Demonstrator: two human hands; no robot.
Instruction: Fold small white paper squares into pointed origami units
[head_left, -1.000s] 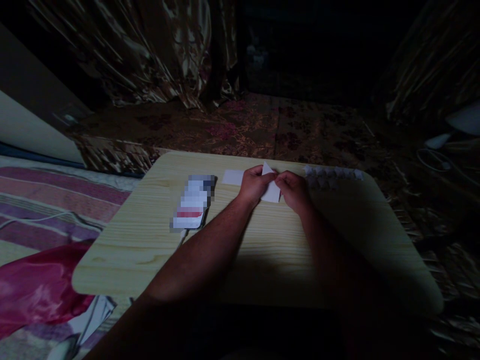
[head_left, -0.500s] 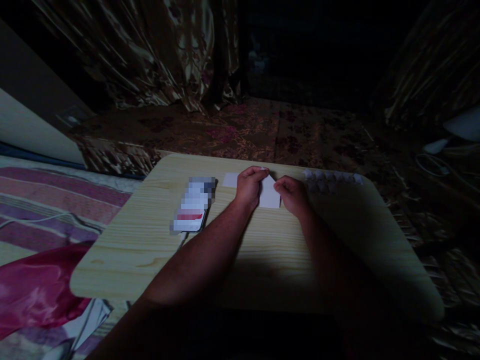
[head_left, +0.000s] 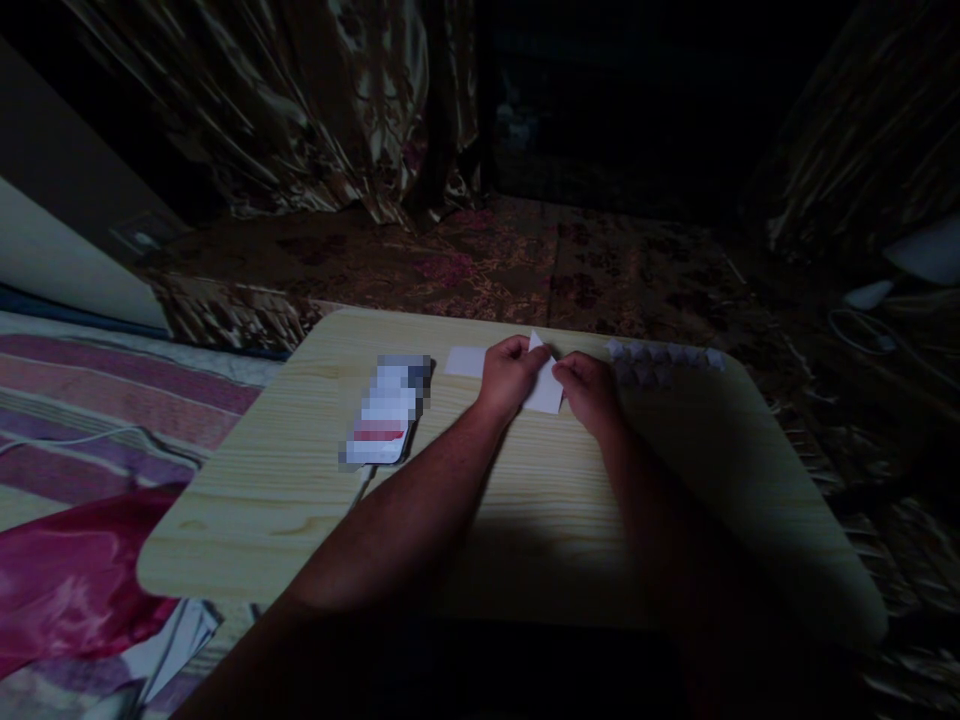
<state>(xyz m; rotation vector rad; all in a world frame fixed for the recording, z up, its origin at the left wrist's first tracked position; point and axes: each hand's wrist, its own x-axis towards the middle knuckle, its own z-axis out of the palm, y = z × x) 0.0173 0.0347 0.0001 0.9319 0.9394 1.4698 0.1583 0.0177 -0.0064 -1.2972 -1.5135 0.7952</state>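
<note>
A white sheet of paper [head_left: 546, 396], folded to a point at its top, stands between my two hands at the far side of the wooden table. My left hand [head_left: 511, 378] is closed on its left side, thumb pressed near the upper slanted edge. At the right edge, my right hand [head_left: 589, 385] pinches the paper between thumb and fingers. Just left of my left hand lies another white paper [head_left: 464, 361], flat and partly covered by that hand. Beyond my right hand sit small folded pale pieces [head_left: 660, 356] in two rows.
A phone [head_left: 386, 410] with a blurred-out screen lies on the table [head_left: 247, 490], a white cable at its lower end. To the left is a bed with a striped cover [head_left: 97, 400] and a shiny red cloth [head_left: 82, 570]. Patterned curtains [head_left: 375, 100] hang behind.
My left hand has shifted slightly right and its thumb has slid down along the paper's slanted edge. The paper's pointed tip now shows above it, and more of the flat paper is uncovered.
</note>
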